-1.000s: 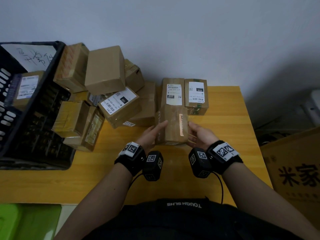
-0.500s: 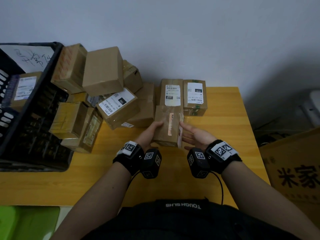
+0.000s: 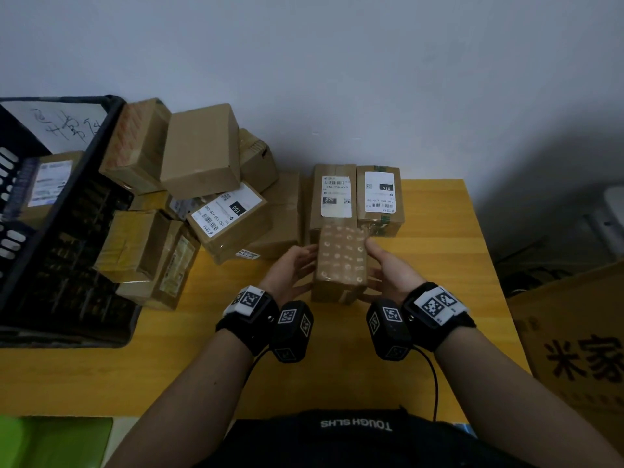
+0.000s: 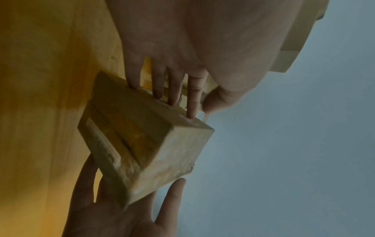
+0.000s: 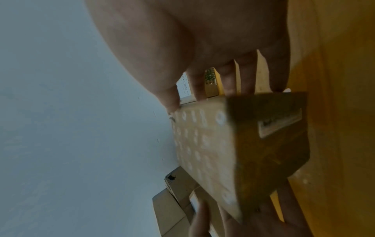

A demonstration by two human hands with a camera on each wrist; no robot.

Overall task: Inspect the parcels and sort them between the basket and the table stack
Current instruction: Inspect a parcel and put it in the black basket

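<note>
A small taped parcel [image 3: 340, 261] is held clear above the yellow table [image 3: 449, 265] between the left hand [image 3: 290, 270] and the right hand [image 3: 388, 271], fingers pressed almost straight against its two sides and thumbs laid along its upper edges. Directly behind it, at 12 o'clock, two labelled boxes [image 3: 358, 197] are set side by side against the wall, and a loose pile of cartons [image 3: 202, 184] is heaped at 10 o'clock. At 9 o'clock a black basket [image 3: 67, 184] is seen with one labelled parcel [image 3: 47, 184] inside, while a large printed carton [image 3: 580, 349] is placed off the table at 3 o'clock.
</note>
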